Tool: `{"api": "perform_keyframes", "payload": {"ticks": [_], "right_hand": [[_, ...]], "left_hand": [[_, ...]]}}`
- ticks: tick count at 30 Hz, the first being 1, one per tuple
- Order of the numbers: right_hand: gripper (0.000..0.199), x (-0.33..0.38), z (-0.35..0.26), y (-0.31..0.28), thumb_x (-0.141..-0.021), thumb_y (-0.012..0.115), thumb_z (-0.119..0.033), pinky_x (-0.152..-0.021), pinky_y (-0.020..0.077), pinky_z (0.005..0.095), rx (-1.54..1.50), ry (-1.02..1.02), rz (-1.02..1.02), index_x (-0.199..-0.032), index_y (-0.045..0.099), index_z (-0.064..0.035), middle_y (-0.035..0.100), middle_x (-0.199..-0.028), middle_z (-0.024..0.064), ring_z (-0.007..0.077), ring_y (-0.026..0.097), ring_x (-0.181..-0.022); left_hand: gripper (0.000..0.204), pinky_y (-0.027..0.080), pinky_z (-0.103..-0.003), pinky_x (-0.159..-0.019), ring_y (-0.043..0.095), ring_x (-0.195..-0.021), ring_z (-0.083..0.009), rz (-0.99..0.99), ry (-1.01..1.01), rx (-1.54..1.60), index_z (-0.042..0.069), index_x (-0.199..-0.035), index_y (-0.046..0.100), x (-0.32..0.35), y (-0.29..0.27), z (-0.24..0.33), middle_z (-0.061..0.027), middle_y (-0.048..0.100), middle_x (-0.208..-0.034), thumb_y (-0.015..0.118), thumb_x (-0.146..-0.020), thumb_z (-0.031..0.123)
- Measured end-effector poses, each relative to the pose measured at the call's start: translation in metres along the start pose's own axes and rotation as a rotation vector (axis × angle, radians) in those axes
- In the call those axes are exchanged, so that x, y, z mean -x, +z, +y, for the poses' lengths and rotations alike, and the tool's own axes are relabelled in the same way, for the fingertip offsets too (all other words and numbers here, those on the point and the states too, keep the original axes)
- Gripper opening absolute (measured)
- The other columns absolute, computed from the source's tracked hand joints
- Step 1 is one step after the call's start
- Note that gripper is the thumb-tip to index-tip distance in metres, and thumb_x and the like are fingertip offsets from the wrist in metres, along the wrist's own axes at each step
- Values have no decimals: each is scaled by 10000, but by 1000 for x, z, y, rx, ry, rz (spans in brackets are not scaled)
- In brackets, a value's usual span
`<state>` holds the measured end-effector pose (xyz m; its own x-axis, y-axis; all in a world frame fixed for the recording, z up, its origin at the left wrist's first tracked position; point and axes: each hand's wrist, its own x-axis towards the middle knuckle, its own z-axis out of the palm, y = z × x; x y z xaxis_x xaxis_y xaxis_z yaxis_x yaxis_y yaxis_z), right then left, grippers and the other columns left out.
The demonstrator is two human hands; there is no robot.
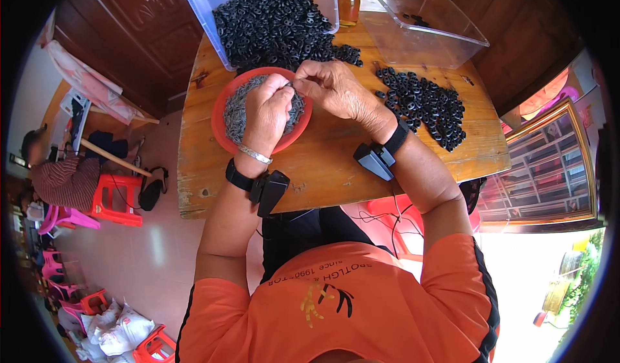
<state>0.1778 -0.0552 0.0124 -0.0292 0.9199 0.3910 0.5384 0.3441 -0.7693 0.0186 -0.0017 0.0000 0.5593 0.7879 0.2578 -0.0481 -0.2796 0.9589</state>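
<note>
Over a red bowl [221,131] heaped with small, thin grey pieces [236,111], my two hands meet fingertip to fingertip. My left hand [268,108] is closed in a pinch above the bowl's middle. Thumb and forefinger of my right hand [336,90] pinch together at the bowl's right rim. Something small and dark shows between the fingertips, too hidden to name. Behind the bowl, a clear bin [197,8] lies spilling many small black oval parts with holes [271,27]. More black oval parts [426,105] lie spread right of my right wrist.
A second clear bin [445,50] with a few black pieces stands at the back right. Beside it is a green-lidded jar [349,5] of amber contents. The wooden table [323,182] ends before my body. Far left, a person [68,182] sits near a red stool [116,201].
</note>
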Motion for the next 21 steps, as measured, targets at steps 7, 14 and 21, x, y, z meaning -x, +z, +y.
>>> {"api": "perform_keyframes", "payload": {"ticks": [7, 14, 21], "right_hand": [[131, 1, 4, -14, -873, 594, -133, -672, 452, 260, 86, 32, -101, -872, 605, -2, 603, -760, 12, 88, 525, -709], [183, 10, 15, -64, -717, 678, -216, -603, 473, 315, 531, 163, -123, -799, 657, -54, 645, -701, 98, 224, 623, -669], [155, 19, 34, -57, -638, 685, -159, -588, 444, 347, 643, 145, -324, -737, 631, -53, 624, -685, 91, 250, 600, -670]], "left_hand": [[135, 356, -215, -459, 423, -494, -48, -16, -8, -5, 16, -767, 540, 0, 4, 0, 21, 478, -587, 495, -858, 105], [145, 359, -191, -488, 441, -532, -53, 28, -6, 106, 44, -774, 534, -2, -1, -2, 14, 497, -623, 491, -889, 123], [143, 357, -206, -458, 429, -500, -49, 26, -4, 128, 27, -747, 532, -2, 5, 0, 13, 483, -595, 504, -872, 92]]}}
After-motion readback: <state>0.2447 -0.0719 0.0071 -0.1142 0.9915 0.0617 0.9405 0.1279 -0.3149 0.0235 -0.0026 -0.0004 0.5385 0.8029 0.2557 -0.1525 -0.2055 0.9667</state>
